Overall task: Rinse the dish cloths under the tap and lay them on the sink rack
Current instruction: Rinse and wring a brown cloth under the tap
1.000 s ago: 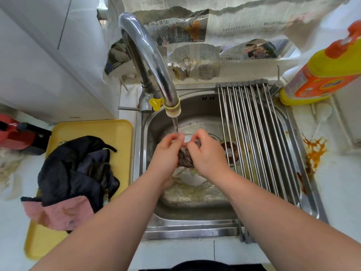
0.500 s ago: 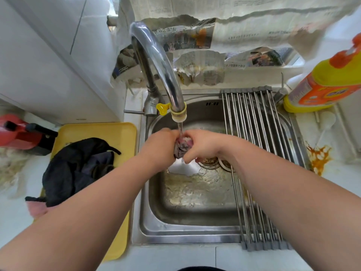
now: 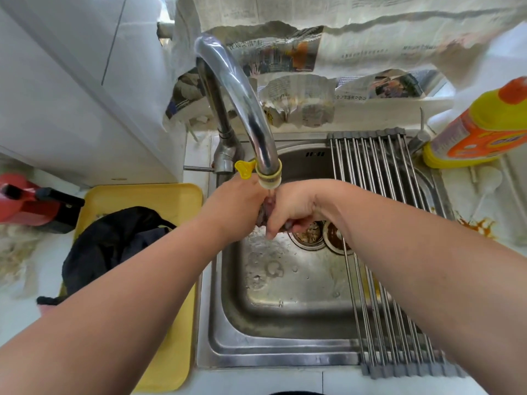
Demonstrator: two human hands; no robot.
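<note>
head camera: left hand (image 3: 236, 206) and right hand (image 3: 293, 205) clench dish cloth (image 3: 263, 213) beneath the tap (image 3: 248, 109).

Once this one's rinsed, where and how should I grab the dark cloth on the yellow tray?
Probably pinch the raised fold at the top of the dark cloth, coming from above with the left hand. It lies crumpled on the yellow tray, left of the sink, on that hand's side.

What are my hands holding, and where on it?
The left hand and right hand squeeze a bunched purplish-grey dish cloth between them, one each side.
</note>
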